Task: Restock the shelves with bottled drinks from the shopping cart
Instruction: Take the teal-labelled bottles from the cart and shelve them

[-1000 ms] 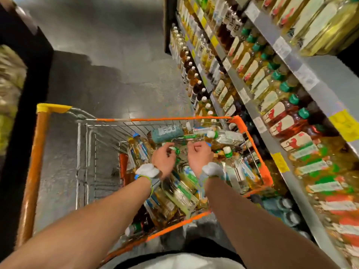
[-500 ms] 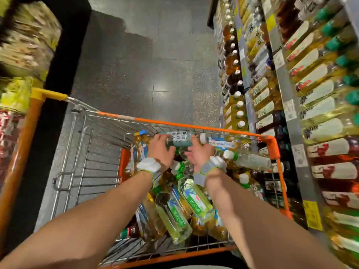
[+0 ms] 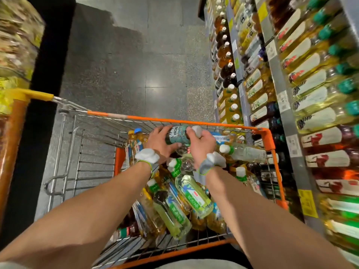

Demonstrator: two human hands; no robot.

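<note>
Bottle: the teal-labelled plastic drink bottle with a white cap [image 3: 177,135] lies on its side at the far end of the cart, just below the far rim. Whether it rests on the pile or is lifted clear cannot be told.
Left grip: the left hand [image 3: 160,141] holds the labelled body, fingers over the top and thumb underneath.
Right grip: the right hand [image 3: 202,145] is curled round the neck end, with the cap showing past the fingers.
Wrists: white padded bands [image 3: 147,155] sit on both wrists.
Load: pale green-labelled bottles [image 3: 194,197] and amber ones lie heaped beneath the forearms.
Cart: the orange-rimmed wire shopping cart [image 3: 151,119] stands just beside the shelving.
Shelves: grey metal shelves [image 3: 276,78] on the right carry price tags and rows of bottled drinks.
Floor: the dark speckled tiled floor [image 3: 126,65] lies beyond the cart.
</note>
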